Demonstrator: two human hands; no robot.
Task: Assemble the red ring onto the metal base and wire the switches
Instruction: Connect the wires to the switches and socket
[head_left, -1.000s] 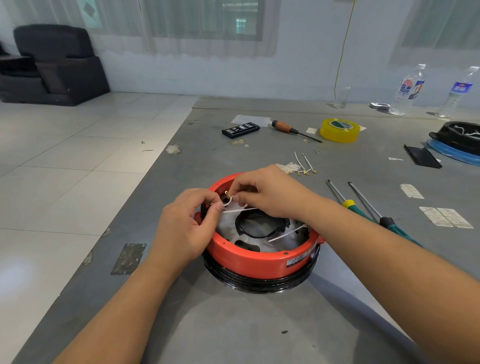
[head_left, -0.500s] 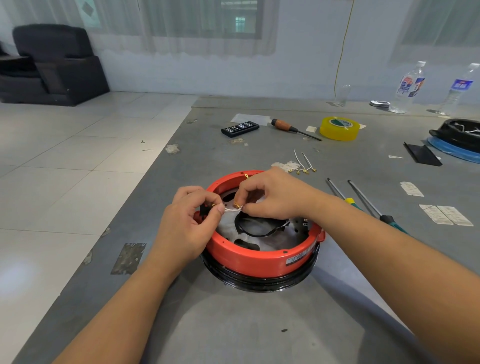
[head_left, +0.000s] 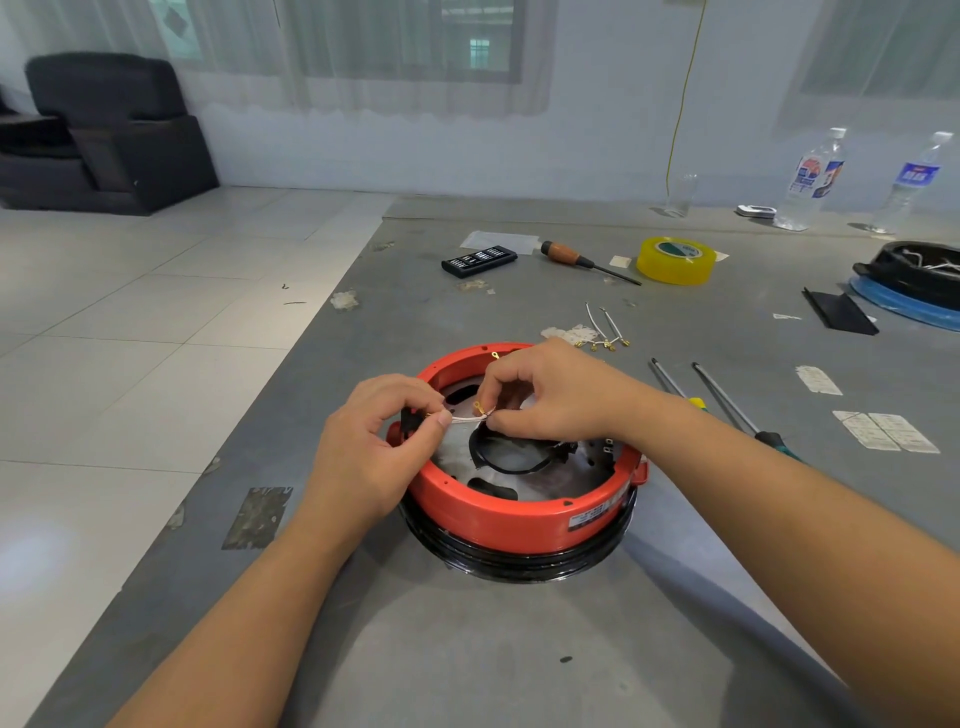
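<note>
**Both hands pinching one wire over the red ring**

The red ring (head_left: 498, 519) is seated on the metal base (head_left: 514, 460), at table (head_left: 467, 649) centre. Left hand (head_left: 371, 457), at the ring's 9 o'clock rim, pinches one end of a short white wire (head_left: 464, 418). Right hand (head_left: 556, 397), reaching in from 1 o'clock, pinches the other end at its brass terminal. Hands sit close together, not touching. Loose wires (head_left: 602, 330) lie beyond at 1 o'clock; two screwdrivers (head_left: 727, 405) at 3 o'clock. Yellow tape roll (head_left: 675, 260) farther back.
</note>
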